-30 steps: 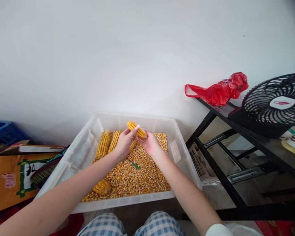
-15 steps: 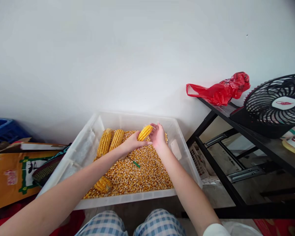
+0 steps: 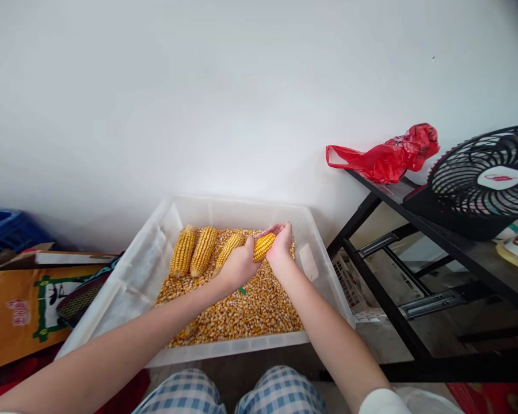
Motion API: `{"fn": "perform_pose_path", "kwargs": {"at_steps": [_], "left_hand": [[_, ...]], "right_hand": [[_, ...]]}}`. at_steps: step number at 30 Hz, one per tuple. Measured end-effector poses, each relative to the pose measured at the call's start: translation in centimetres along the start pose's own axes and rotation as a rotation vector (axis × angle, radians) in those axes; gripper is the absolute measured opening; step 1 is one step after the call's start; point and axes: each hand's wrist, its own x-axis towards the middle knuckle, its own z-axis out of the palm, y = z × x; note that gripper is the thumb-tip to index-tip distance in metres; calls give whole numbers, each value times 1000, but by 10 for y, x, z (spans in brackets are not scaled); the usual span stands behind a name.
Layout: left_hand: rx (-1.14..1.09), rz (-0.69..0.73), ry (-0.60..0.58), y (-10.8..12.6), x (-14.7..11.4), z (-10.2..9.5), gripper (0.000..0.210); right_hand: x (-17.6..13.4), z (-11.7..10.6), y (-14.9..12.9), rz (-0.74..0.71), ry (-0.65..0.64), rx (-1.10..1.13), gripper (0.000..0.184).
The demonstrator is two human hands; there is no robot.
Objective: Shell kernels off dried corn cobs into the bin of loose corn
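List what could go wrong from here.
The corn cob held between the left hand and right hand could slip and drop onto the loose kernels. Any kernels breaking off it might fly out of the translucent plastic bin. The red plastic bag, jutting past the black table, might get knocked off.

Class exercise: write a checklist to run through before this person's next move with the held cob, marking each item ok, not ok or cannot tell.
1. Held cob steadied by both hands: ok; left hand and right hand are both on it.
2. Hands above the plastic tub: ok.
3. Kernels free of other objects: not ok; a small green thing shows among them.
4. Red bag outside the tub: ok; it lies on the black table.
5. Fan switched off: cannot tell.
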Motion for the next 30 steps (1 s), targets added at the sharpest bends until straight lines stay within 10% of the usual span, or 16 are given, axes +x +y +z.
{"fn": "perform_pose_path", "kwargs": {"at_steps": [11,18,25,30], "left_hand": [[-854,-93,-141,20,0,-6,45],[-880,-205,-248,8,3,-13,36],[-1051,-238,-187,1,10,-16,25],[-1140,-298,-288,-2,7,-17,26]], "right_hand": [[-8,5,-9,-232,-131,-40,55],[19,-6,-13,-328,116,-195,54],[-4,8,-3,-56,-481,-120,36],[-12,10,8,-132,-443,-162,36]]}}
